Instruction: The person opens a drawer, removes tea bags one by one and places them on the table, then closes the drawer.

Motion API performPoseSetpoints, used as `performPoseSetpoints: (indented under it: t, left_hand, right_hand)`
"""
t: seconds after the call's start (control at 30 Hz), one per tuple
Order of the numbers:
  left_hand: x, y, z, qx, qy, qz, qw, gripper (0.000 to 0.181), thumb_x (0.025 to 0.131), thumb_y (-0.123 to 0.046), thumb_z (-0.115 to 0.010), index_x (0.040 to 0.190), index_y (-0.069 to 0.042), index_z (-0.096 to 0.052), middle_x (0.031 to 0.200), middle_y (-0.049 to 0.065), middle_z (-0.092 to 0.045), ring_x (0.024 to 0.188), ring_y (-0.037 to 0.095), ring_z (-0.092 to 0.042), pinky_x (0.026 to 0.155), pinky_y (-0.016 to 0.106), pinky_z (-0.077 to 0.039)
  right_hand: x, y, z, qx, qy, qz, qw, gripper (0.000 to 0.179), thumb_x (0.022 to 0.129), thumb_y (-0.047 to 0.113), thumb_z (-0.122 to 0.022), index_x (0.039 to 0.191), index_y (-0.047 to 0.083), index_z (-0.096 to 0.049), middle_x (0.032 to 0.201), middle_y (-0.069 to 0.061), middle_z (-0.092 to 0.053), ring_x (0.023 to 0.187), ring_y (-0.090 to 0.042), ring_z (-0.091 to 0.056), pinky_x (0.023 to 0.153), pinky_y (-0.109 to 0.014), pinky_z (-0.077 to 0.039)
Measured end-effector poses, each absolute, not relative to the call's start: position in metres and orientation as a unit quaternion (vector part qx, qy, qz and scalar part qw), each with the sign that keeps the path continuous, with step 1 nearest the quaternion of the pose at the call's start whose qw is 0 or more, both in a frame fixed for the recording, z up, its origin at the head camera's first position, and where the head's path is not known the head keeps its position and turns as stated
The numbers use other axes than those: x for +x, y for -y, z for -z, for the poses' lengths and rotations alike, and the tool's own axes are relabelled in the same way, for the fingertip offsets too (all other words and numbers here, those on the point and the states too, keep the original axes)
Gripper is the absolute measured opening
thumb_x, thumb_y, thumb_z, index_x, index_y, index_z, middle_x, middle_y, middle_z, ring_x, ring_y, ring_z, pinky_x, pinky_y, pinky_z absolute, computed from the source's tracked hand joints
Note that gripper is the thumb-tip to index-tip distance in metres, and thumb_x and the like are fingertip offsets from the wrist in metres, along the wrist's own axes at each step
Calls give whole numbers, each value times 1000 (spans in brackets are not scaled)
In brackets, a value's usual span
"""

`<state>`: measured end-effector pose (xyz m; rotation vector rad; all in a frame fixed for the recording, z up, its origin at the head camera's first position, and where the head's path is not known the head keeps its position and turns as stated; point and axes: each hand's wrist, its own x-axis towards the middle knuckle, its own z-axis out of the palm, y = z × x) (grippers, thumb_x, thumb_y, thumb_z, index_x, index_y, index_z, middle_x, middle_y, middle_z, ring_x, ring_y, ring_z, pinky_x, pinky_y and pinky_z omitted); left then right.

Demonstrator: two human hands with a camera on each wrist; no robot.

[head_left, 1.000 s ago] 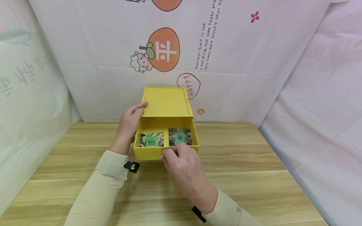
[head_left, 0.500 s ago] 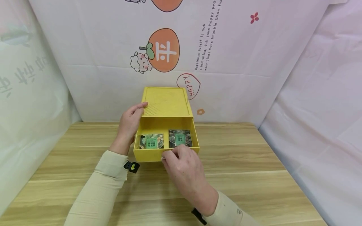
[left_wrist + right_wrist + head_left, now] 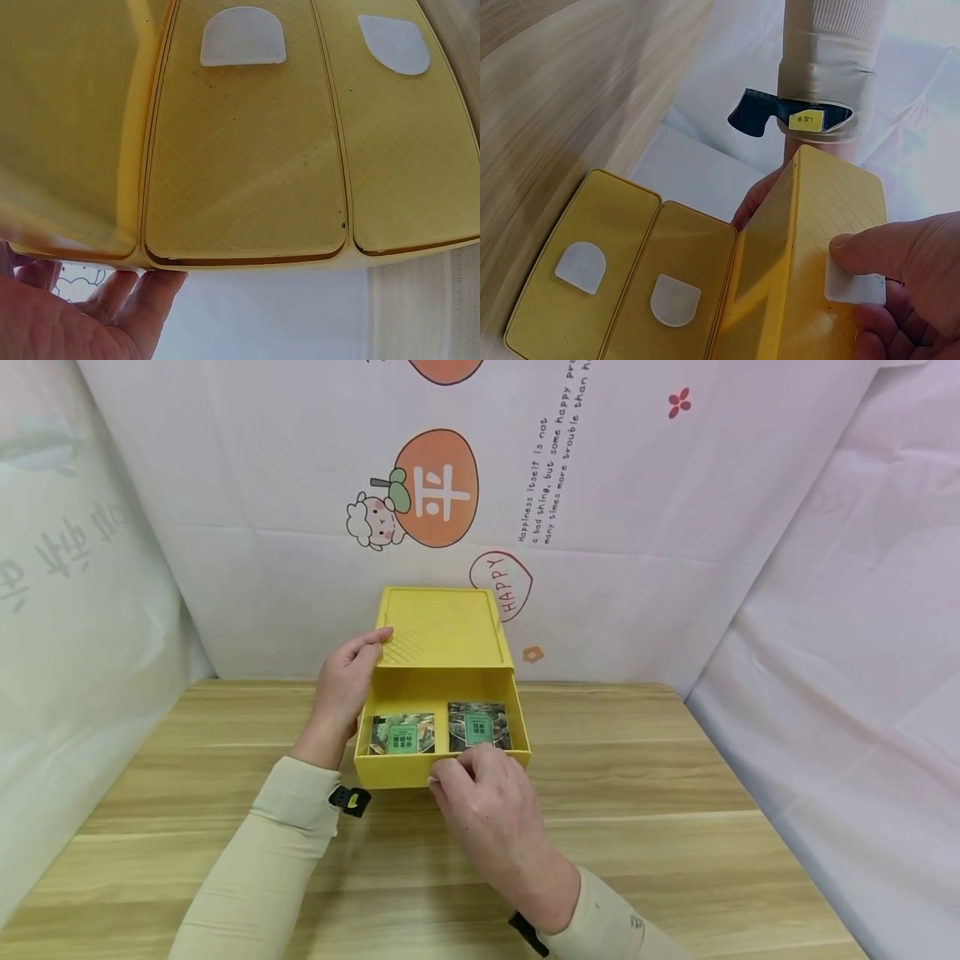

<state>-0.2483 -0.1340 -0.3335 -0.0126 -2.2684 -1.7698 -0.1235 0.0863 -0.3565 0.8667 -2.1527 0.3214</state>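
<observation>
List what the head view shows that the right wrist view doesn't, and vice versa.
Only the head view: two green-labelled packets inside the open drawer, the yellow unit's top panel, and the backdrop's printed orange fruit and HAPPY heart.

Only the right wrist view: two closed drawers with their white handles, and the right thumb lying across the open drawer's handle.

Both: the open drawer, the right hand at its front, the left hand, the left arm's pale sleeve and dark wristband, and the table.
</observation>
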Motion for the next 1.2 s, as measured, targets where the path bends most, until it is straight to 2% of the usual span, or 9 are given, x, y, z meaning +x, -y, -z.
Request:
performPoseSetpoints:
  t: [0.47, 0.67, 0.8, 0.9, 1.03, 1.2]
  left_hand:
    - [-249, 135, 333, -8, 777, 616, 131, 44, 108, -34, -42, 146, -24, -64, 155, -6, -55, 87, 26, -44, 72, 41, -35]
    - [-248, 134, 333, -5, 780, 612, 132, 44, 108, -34, -42, 146, -25, -64, 155, -6, -55, 83, 28, -42, 71, 41, -35]
    - [-249, 134, 333, -6, 779, 613, 136, 44, 108, -33, -43, 145, -24, -64, 154, -5, -56, 106, 26, -51, 78, 40, -37]
    - [-249, 133, 333, -7, 778, 613, 138, 44, 108, -33, -43, 145, -23, -64, 154, -5, -56, 125, 23, -50, 89, 40, -36]
    - [-250, 134, 333, -6, 777, 614, 139, 44, 108, -33, -44, 144, -22, -65, 154, -5, -57, 131, 21, -50, 97, 41, -35]
    - [-249, 134, 333, -8, 776, 615, 138, 44, 108, -33, -43, 145, -21, -65, 154, -4, -57, 135, 20, -49, 99, 42, -35]
  right_hand:
    - [-126, -87, 356, 349, 830, -125, 417, 20, 84, 13, -87, 93, 12, -69, 84, -1, -59, 72, -14, -57, 61, -25, -51]
    - [-127, -87, 355, 356, 817, -131, 433, 18, 83, 14, -87, 89, 13, -71, 82, 0, -61, 72, -15, -60, 60, -26, -52]
    - [-128, -89, 353, 360, 811, -139, 441, 15, 84, 15, -86, 88, 14, -72, 82, 0, -62, 72, -14, -63, 60, -26, -54]
    - [-128, -90, 351, 365, 804, -143, 446, 13, 84, 15, -85, 88, 14, -72, 83, 0, -64, 72, -14, -65, 61, -27, -56]
    - [-128, -91, 348, 369, 802, -143, 448, 12, 85, 16, -84, 89, 15, -72, 83, 1, -66, 72, -14, -66, 63, -28, -57]
    - [-127, -93, 344, 370, 800, -142, 451, 12, 86, 17, -83, 90, 15, -72, 82, 3, -71, 69, -15, -66, 62, -29, -56]
